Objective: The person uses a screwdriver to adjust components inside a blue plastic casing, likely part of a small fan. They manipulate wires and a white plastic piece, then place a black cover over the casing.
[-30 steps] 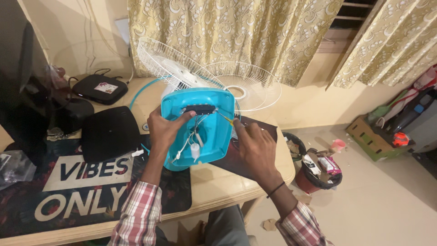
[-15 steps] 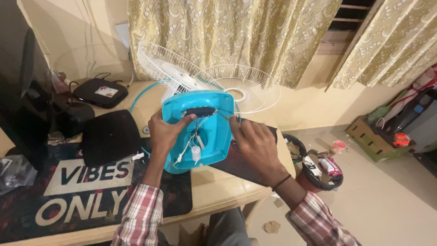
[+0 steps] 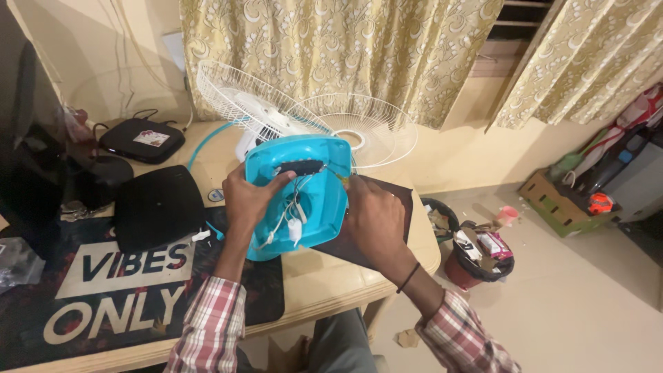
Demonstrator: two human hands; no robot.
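Change: since half a second ago the right hand has slid in against the right rim of the blue fan housing; a second ago it sat a little off it, fingers poised by the rim.
Housing: tilted up on edge over the middle of the surface, open side facing the camera, so that the wiring inside hangs in plain view.
Left hand: closed around the housing's left rim, thumb hooked over the upper edge beside the dark slot, apparently to prop the shell up and keep it from tipping.
Right hand: curled against the right rim, fingertips tucked behind it; whether they pinch anything I cannot tell.
Under it: a dark brown board lies beneath the housing and the right hand, reaching toward the surface's right edge.
Behind: two white wire fan guards lean near the curtain, touching or nearly touching the housing's top.
Left side: a black pad and a flat black box crowd that half, just beside the left forearm.
Open room: bare wood in front of the housing, toward the near edge.
Right edge: drops to the floor, where a dark bin stands near.
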